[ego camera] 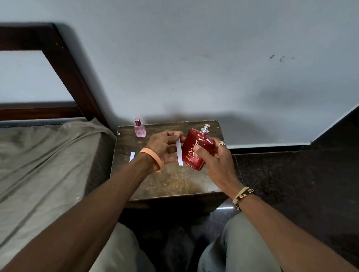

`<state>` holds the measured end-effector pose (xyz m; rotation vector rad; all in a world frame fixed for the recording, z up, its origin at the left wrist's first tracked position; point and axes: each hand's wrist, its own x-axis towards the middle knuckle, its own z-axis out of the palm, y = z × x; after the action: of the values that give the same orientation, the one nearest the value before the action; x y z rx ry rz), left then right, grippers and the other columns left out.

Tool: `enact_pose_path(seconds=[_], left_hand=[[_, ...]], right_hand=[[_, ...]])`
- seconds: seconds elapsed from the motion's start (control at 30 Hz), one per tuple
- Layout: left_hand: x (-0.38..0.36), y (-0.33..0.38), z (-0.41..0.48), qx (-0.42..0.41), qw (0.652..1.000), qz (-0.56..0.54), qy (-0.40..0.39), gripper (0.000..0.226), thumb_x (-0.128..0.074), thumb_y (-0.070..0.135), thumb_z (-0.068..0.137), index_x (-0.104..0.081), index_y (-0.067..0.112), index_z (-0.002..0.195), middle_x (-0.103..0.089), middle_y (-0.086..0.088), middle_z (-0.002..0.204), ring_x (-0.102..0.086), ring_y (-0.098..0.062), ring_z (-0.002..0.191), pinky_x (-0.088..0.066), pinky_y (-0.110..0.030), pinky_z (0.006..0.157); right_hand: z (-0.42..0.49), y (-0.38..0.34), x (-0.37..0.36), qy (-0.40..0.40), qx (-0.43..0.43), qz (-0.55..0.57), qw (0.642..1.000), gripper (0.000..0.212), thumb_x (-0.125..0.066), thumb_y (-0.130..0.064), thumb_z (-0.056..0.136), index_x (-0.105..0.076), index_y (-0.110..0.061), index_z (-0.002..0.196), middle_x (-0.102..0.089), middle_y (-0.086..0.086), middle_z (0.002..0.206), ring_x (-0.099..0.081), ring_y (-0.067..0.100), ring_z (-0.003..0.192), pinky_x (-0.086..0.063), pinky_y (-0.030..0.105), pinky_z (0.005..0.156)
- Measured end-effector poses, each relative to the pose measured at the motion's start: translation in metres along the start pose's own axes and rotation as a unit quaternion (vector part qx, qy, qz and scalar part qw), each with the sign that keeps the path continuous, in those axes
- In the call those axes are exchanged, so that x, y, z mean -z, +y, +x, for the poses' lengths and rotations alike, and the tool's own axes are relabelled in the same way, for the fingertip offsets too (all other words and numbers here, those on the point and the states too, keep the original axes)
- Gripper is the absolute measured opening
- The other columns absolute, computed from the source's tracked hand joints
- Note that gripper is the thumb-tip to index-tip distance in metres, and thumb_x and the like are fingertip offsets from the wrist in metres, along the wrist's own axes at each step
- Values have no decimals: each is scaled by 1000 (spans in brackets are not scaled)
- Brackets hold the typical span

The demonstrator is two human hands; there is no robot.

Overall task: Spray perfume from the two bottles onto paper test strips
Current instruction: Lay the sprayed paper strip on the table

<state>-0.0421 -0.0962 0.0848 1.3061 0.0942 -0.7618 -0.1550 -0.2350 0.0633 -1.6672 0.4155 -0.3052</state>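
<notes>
- Head view: I see the left hand [161, 146] pinching a white paper test strip [179, 153] near its upper end; the strip hangs almost upright above the bench [176, 181].
- The right hand [213, 158] is clamped around a red perfume bottle [197, 149], thumb across the front label, fingers behind. The bottle tilts, its uncapped silver spray nozzle [205, 128] pointing up and away.
- Strip and red bottle sit just beside each other, the strip on the bottle's left; I cannot tell whether they touch.
- A small pink perfume bottle [139, 128] stands upright at the bench's far left corner, capped.
- A second white strip [132, 156] lies flat near the bench's left edge, partly hidden by the left wrist.
- Materials: the red bottle is glossy, flat-sided and rounded; the pink one clear and rectangular; the bench top is dark, worn wood with a scuffed pale patch.
- An orange band [153, 158] circles the left wrist.
</notes>
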Motion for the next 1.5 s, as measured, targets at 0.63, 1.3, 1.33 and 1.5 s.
enact_pose_path(seconds=[0.63, 1.3, 1.33, 1.5], left_hand=[[-47, 118, -171, -147, 980, -11, -135, 11, -52, 11, 94, -63, 10, 94, -70, -9, 99, -67, -34, 88, -57, -49, 69], [-94, 186, -266, -280, 959, 36, 15, 15, -54, 9, 96, -66, 5, 103, -74, -12, 98, -71, -30, 85, -58, -42, 80], [-95, 187, -265, -282, 959, 33, 13, 15, -54, 9, 96, -66, 5, 104, -74, -12, 99, -71, -30, 84, -58, -41, 78], [-98, 179, -253, -269, 963, -1, 18, 13, -54, 3, 94, -65, 2, 101, -73, -12, 83, -72, -27, 69, -60, -36, 64]], right_hand=[[-81, -191, 9, 11, 154, 238, 959, 23, -67, -20, 90, -63, -21, 112, -74, 3, 96, -72, 28, 88, -60, 48, 77], [-155, -282, 67, -335, 177, 371, 848, 69, -63, -20, 72, -53, -26, 140, -58, 23, 117, -58, 43, 108, -45, 61, 96], [-158, -284, 68, -351, 183, 379, 836, 66, -64, -23, 72, -57, -23, 137, -57, 23, 117, -59, 43, 107, -47, 59, 94], [-165, -284, 75, -409, 203, 394, 798, 69, -49, -24, 82, -39, -22, 150, -42, 28, 136, -58, 39, 101, -46, 51, 87]])
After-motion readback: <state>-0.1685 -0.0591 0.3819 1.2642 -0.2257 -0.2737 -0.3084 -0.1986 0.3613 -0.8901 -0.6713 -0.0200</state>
